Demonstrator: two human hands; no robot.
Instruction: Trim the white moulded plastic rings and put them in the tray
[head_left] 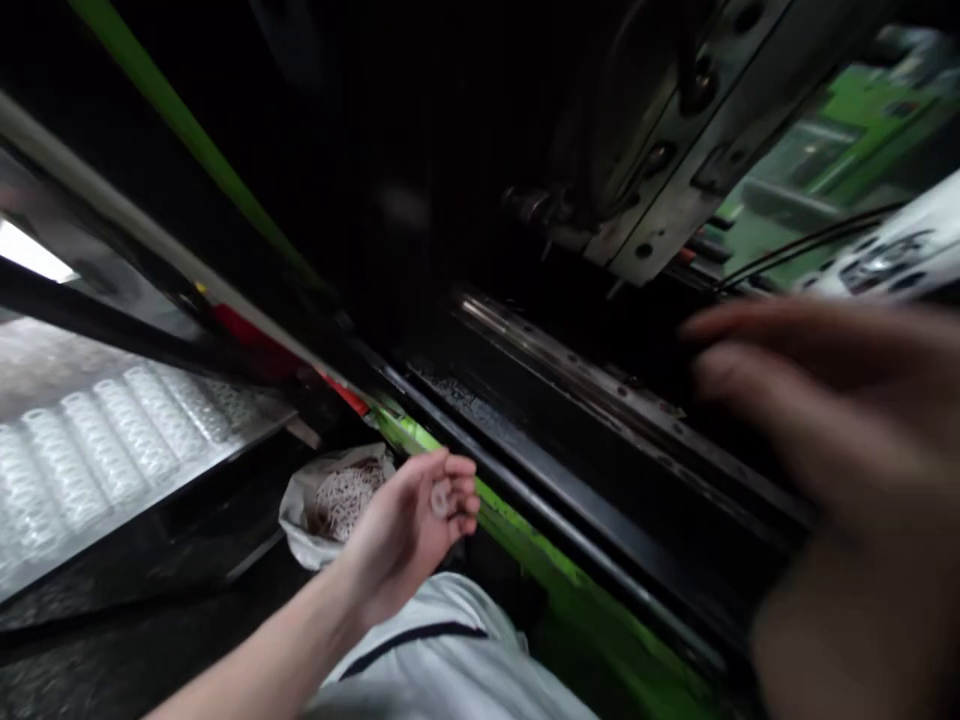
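Beside green machinery, left hand (409, 520) cups a pale ring (441, 497).

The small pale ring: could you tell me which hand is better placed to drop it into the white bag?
Left, probably. The left hand already pinches the ring and hangs right beside the open bag. The right hand is blurred, up by the dark machine rail.

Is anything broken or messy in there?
Nothing looks broken or spilled. The left hand holds a small pale ring in its fingers, above a white bag of pale pieces. The right hand is blurred near the dark machine rail, so I cannot tell what it touches.
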